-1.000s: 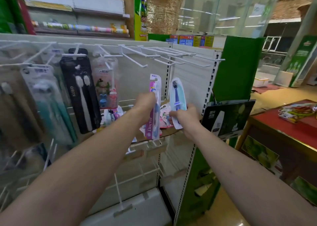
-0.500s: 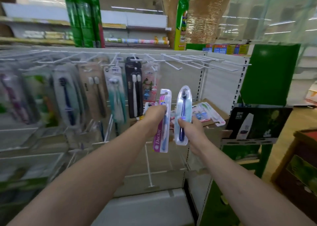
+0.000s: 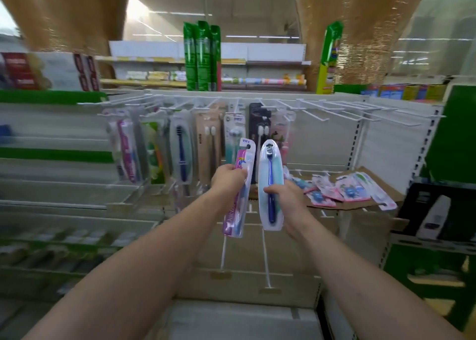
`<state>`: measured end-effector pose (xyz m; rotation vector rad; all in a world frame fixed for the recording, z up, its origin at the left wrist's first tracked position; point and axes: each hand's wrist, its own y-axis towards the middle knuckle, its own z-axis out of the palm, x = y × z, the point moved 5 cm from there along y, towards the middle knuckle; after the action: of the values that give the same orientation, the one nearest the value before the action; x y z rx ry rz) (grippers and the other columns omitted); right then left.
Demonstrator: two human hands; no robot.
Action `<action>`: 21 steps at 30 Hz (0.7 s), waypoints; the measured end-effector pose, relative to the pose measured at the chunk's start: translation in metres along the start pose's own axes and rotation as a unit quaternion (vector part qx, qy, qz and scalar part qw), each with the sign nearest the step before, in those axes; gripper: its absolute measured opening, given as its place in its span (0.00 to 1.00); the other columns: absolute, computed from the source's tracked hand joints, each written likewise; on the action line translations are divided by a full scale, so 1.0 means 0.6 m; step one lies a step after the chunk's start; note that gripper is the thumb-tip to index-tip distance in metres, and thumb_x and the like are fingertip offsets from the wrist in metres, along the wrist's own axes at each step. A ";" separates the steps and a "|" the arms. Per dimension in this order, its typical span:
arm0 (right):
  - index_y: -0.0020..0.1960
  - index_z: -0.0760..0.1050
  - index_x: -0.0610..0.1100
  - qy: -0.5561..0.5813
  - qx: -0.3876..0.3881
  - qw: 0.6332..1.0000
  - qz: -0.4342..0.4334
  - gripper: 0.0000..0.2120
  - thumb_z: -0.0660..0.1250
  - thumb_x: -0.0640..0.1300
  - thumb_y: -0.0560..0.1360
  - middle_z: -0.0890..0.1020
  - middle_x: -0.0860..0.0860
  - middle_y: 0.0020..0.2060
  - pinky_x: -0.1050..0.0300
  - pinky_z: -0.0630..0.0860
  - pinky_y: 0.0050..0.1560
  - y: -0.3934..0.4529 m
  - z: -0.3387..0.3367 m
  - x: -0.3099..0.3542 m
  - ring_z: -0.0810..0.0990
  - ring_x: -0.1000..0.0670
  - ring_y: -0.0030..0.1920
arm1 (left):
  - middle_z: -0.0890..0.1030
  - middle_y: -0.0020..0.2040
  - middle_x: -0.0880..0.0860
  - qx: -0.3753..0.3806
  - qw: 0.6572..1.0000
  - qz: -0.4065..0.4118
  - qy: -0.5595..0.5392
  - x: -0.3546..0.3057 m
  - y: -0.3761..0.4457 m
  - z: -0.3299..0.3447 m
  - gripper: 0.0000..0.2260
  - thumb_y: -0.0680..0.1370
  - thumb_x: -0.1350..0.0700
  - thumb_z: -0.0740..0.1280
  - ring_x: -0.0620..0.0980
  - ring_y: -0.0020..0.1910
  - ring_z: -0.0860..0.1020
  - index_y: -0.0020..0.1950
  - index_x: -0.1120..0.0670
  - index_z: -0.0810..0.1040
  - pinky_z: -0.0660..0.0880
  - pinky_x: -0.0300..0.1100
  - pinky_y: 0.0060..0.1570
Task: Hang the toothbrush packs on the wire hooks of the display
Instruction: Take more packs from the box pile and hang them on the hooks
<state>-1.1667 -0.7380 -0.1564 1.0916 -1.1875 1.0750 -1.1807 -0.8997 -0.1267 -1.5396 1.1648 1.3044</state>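
Observation:
My left hand (image 3: 228, 182) grips a pink and purple toothbrush pack (image 3: 238, 210), held upright in front of the display. My right hand (image 3: 286, 198) grips a pale blue pack with a dark blue toothbrush (image 3: 270, 185) right beside it. Both packs are below the top row of white wire hooks (image 3: 347, 109). Several toothbrush packs hang on the left hooks, among them a blue one (image 3: 181, 149) and a black one (image 3: 258, 123). The hooks to the right are bare.
A cardboard box (image 3: 386, 188) on the lower right holds several loose pink and blue toothbrush packs (image 3: 347, 190). Two bare lower hooks (image 3: 265, 262) stick out below my hands. A green panel (image 3: 453, 133) borders the display on the right. Shelves stretch away on the left.
The view has swung left and back, bringing more hanging packs into sight. Both hands have kept their packs and hold them side by side, a little higher against the display.

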 end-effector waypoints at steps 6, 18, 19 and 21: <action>0.54 0.78 0.40 0.008 0.076 0.997 -0.016 0.06 0.69 0.37 0.76 0.83 0.45 0.44 0.58 0.77 0.37 -0.008 0.114 0.005 0.81 0.49 0.41 | 0.83 0.47 0.57 -0.071 0.997 0.018 -0.004 0.002 -0.004 -0.118 0.05 0.81 0.54 0.67 0.58 0.48 0.82 0.48 0.55 0.81 0.81 0.54 0.54; 0.55 0.79 0.43 -0.036 0.103 0.991 -0.082 0.06 0.70 0.43 0.80 0.85 0.48 0.46 0.59 0.80 0.42 -0.009 0.303 0.027 0.83 0.52 0.44 | 0.84 0.45 0.54 -0.136 0.989 0.041 -0.030 0.012 0.036 -0.308 0.06 0.82 0.53 0.68 0.53 0.45 0.83 0.48 0.53 0.81 0.82 0.49 0.48; 0.56 0.79 0.42 -0.033 0.102 0.991 -0.086 0.07 0.70 0.43 0.80 0.85 0.48 0.46 0.59 0.80 0.42 -0.006 0.315 0.031 0.83 0.52 0.44 | 0.84 0.46 0.54 -0.136 0.989 0.043 -0.029 0.014 0.043 -0.318 0.06 0.82 0.52 0.68 0.53 0.46 0.83 0.50 0.53 0.81 0.81 0.49 0.48; 0.57 0.79 0.41 -0.031 0.097 0.991 -0.086 0.08 0.70 0.43 0.79 0.85 0.46 0.47 0.56 0.82 0.45 -0.001 0.337 0.037 0.84 0.50 0.45 | 0.84 0.48 0.54 -0.136 0.989 0.045 -0.022 0.019 0.053 -0.339 0.06 0.82 0.51 0.68 0.54 0.48 0.83 0.51 0.52 0.81 0.82 0.52 0.51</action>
<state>-1.1944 -0.9365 -0.1223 1.3616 -1.0306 1.0435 -1.1574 -1.1033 -0.1059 -1.6557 1.0730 1.6038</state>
